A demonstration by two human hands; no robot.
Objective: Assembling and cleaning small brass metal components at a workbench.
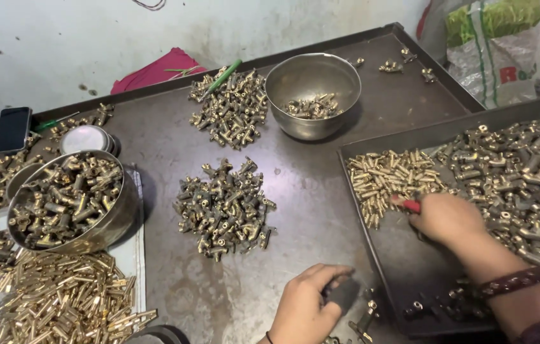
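Right hand (445, 216) is reaching into the dark tray (404, 267), grip clenched on a red-handled tool (410, 204) whose tip is touching the pile of small brass pins (391, 178). Bare tray floor is lying open below the hand. Left hand (305, 306) is resting on the tabletop (308, 204) just beside the tray's left rim, fingers closing on a dark fitting (344, 294). A heap of brass fittings (224, 207) is sitting well apart.
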